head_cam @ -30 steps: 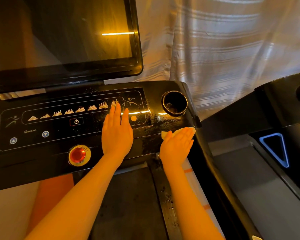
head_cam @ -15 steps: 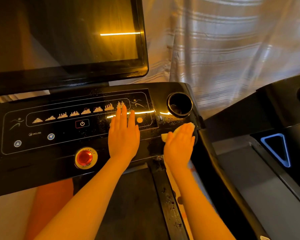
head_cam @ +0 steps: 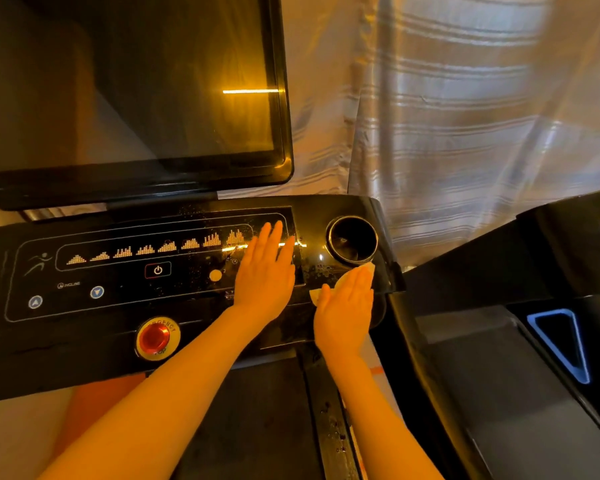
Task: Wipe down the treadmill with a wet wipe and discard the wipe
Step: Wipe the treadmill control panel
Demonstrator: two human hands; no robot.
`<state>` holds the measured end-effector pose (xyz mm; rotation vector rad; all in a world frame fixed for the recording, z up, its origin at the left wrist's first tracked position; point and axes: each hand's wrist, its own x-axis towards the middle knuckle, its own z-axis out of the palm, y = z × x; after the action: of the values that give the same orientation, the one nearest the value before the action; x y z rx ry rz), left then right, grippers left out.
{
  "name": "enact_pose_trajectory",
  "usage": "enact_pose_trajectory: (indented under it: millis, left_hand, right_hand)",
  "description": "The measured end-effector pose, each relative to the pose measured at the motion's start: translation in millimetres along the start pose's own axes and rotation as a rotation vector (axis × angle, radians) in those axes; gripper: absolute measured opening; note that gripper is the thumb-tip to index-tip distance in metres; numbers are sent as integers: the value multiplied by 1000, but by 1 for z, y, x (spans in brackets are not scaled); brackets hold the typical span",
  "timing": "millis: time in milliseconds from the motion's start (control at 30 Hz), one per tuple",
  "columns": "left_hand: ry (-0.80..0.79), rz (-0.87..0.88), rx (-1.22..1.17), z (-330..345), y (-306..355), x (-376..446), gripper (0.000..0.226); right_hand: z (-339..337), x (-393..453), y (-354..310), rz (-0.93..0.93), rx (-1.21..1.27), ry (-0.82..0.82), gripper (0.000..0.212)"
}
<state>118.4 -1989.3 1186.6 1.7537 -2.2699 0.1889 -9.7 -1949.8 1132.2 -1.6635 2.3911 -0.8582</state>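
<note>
Left hand (head_cam: 264,282) lies flat, palm down, on the console (head_cam: 118,344), fingers straight and together, tips over the right end of the printed panel (head_cam: 146,265); it holds nothing. Right hand (head_cam: 345,306) is also flat, fingers extended and close together, pressing the wipe (head_cam: 315,294) against the console's right end. The wipe is mostly hidden under the palm; a pale edge shows left of the thumb and another bit at the fingertips. Right fingertips sit just below the cup holder (head_cam: 352,241), near its rim; contact cannot be judged. Droplets speckle the glossy surface between the hands. The red stop button (head_cam: 156,337) sits at the console's lower edge, well left of both hands. The dark screen (head_cam: 129,98) stands above the console.
</note>
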Motion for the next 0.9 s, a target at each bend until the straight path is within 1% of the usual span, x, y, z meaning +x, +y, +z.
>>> enact_pose_trajectory:
  millis: [100, 167, 267, 400, 467, 567, 633, 733, 833, 900]
  left_hand:
    - [-17, -30, 8, 2, 14, 21, 54]
    - [-32, -65, 12, 4, 25, 33, 56]
    - [13, -111, 41, 9, 34, 36, 57]
    - [49, -123, 40, 12, 35, 35, 55]
    - [66, -120, 42, 13, 35, 35, 54]
    - [71, -125, 49, 15, 35, 35, 53]
    - [76, -128, 56, 16, 33, 35, 53]
    - [82, -130, 58, 17, 33, 36, 53]
    - [87, -126, 57, 17, 33, 36, 52]
    - [96, -130, 50, 18, 33, 36, 52]
  right_hand:
    - [-9, 23, 27, 1, 13, -56, 73]
    - [-15, 39, 46, -52, 79, -89, 73]
    - [-24, 59, 68, -149, 184, -137, 73]
    - [-26, 67, 76, -202, 182, -92, 70]
    - [-25, 59, 68, -199, 237, -87, 75]
    - [-19, 49, 58, -210, 267, -123, 89]
    - [-18, 54, 59, -232, 273, -118, 93]
    - [-21, 81, 72, -223, 355, -164, 95]
    - [-21, 105, 88, -276, 318, -221, 102]
    - [-20, 111, 91, -304, 258, -219, 105]
